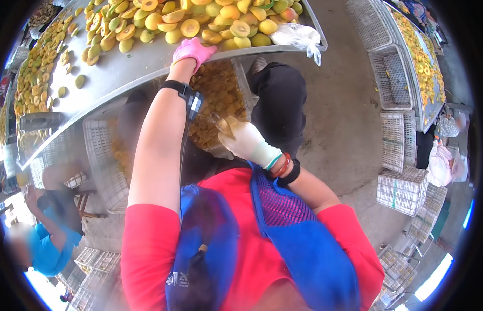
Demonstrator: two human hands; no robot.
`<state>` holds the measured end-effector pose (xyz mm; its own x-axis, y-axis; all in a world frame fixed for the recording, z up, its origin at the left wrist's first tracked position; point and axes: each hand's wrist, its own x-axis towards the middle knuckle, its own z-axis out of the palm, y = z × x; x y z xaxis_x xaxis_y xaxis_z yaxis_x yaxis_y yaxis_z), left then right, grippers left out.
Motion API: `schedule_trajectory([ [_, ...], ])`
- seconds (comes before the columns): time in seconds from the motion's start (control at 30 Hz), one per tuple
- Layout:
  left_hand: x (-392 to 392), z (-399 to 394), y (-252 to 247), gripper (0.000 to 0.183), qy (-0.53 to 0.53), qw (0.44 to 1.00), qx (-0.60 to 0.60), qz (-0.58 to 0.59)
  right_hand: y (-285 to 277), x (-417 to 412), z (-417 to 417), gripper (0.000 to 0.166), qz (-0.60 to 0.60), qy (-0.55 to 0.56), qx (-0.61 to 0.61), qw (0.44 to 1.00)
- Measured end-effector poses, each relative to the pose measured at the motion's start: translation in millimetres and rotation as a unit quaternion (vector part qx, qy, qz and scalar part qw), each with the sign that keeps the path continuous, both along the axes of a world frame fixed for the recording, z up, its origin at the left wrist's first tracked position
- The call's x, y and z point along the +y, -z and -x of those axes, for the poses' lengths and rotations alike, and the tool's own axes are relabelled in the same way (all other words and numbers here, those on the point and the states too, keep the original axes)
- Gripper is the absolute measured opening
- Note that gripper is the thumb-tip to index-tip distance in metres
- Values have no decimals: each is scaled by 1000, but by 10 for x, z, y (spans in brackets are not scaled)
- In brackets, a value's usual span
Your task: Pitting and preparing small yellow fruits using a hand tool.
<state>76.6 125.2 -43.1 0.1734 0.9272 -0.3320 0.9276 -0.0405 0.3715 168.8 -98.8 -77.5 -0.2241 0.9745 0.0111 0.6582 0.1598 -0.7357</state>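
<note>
My left hand (193, 52), in a pink glove, reaches to the near edge of a metal table (128, 70), touching the front of a heap of halved yellow-green fruits (190, 28). Whether its fingers hold a fruit is hidden. My right hand (245, 142), in a white and tan glove, is above my lap with its fingers curled around a small tool (216, 116), whose thin metal end sticks out and is blurred. Beneath both hands, a crate (241, 83) below the table edge holds many orange-yellow fruit pieces (218, 91).
A tied clear plastic bag (298, 37) lies on the table's right corner. A plastic crate (105, 167) stands at left, near a co-worker in blue (56, 245). Stacked crates (393, 77) line another fruit-covered table (428, 101) on the right.
</note>
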Motion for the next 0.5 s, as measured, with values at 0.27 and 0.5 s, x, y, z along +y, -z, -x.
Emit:
schedule_trajectory([
  [0.27, -69, 348, 42, 53, -88, 914, -393, 50, -216, 28, -162, 7, -111, -16, -6, 994],
  [0.5, -822, 703, -222, 60, 29, 614, -779, 122, -499, 181, -37, 10, -37, 35, 195, 979],
])
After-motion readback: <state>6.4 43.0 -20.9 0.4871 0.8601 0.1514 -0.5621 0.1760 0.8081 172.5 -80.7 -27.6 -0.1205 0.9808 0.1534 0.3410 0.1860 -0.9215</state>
